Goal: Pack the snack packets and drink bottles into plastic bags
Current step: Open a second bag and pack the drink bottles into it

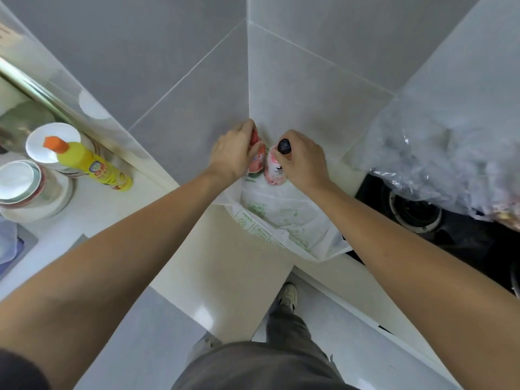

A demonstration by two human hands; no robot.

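Head view: two hands, two drink bottles.
Left hand (233,153) grips red-capped bottle (257,157); right hand (305,161) grips black-capped bottle (274,167), above white plastic bag (284,220) on bench (225,263).

two drink bottles (257,156), one bag (284,218)

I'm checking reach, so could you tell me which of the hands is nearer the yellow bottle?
Left. The left hand grips a drink bottle right of the yellow bottle; the right hand is farther right.

pink bottles (274,167); white green-printed bag (284,218); yellow bottle (92,164)
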